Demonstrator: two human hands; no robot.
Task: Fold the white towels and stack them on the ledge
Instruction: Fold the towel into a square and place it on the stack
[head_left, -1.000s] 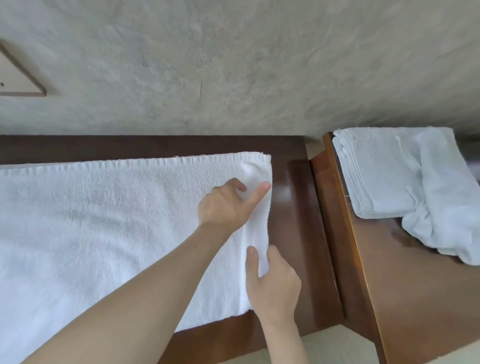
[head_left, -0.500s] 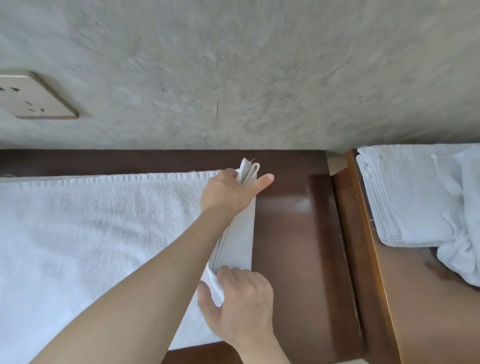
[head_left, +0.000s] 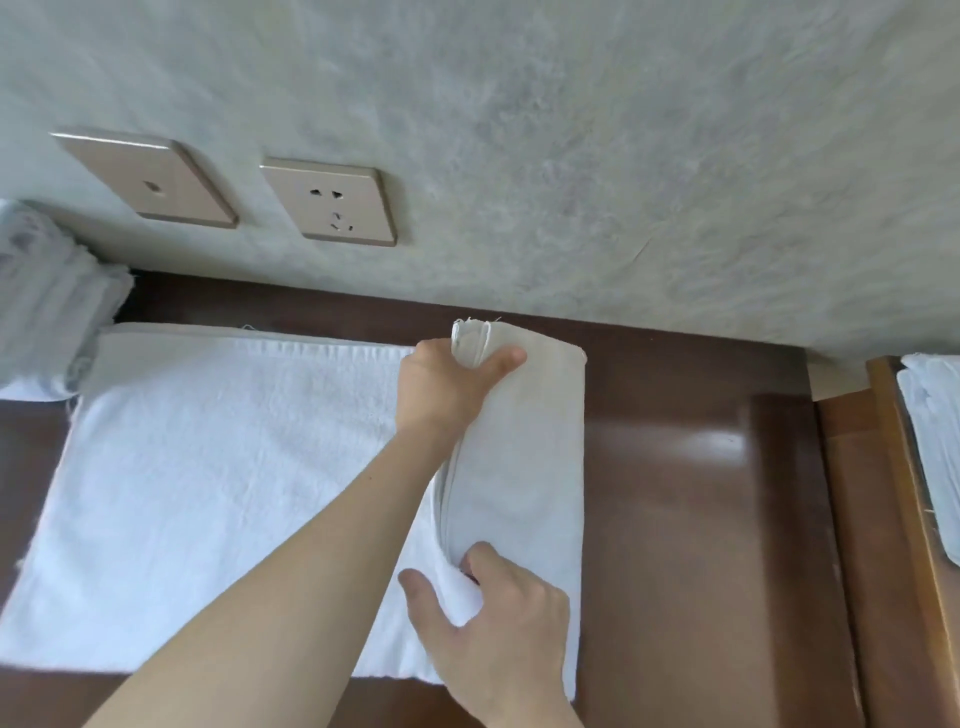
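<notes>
The white towel (head_left: 218, 467) lay spread along the dark wooden ledge (head_left: 670, 493), its far edge close to the wall. We had its right-hand end lifted and turned over toward the left, so the raised flap (head_left: 519, 467) stood partly over the flat part without yet lying on it. Our left hand (head_left: 447, 387) pinched the far corner of that flap, thumb on one side and curled fingers on the other, with the doubled hem showing above the knuckles. Our right hand (head_left: 493, 623) gripped the near edge of the same flap, fingers curled round the cloth.

We judged this fold only begun: the end was not laid down, and the towel was far from a compact shape. At the left edge of the ledge a pile of folded towels (head_left: 47, 306) sat against the wall, which suggested some were already done. On the lower wooden unit (head_left: 862, 519) to the right more white towels (head_left: 935, 467) lay, only partly in view; whether they awaited folding we could not tell. Two wall plates (head_left: 332, 202) were set above the ledge.
</notes>
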